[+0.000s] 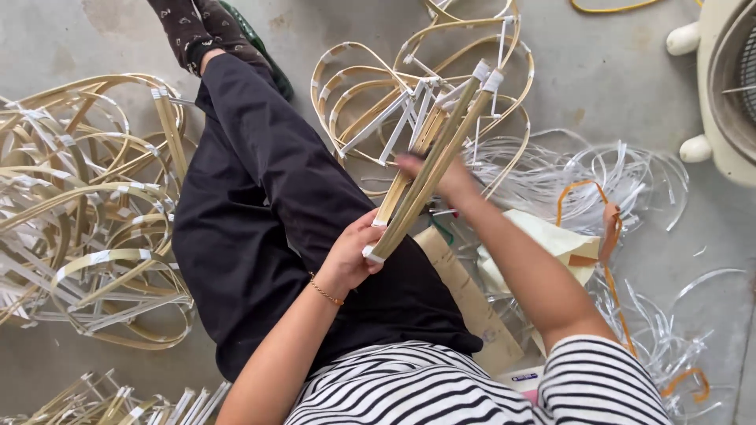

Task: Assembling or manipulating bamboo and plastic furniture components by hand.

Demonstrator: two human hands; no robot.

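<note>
Shirt (409, 389): striped black and white, at the bottom edge.
Floor (622, 71): grey concrete, strewn with heaps.
Left heap (87, 212): bent bamboo loops taped white, beside the black trouser leg (260, 197).
Bundle of bamboo strips (433, 161): held slanted over the lap, taped ends up.
Left hand (350, 256): fingers clamped on the bundle's lower end.
Right hand (449, 177): blurred, fingers closed around the bundle's middle.
Bracelet (324, 292): thin gold chain, left wrist.

- Right hand (441, 175) is motion-blurred behind the bamboo strips (429, 169), fingers indistinct.
- Fan (728, 86) at three o'clock is cut by the edge.
- Bamboo pile (79, 212) at nine o'clock runs off frame.
</note>
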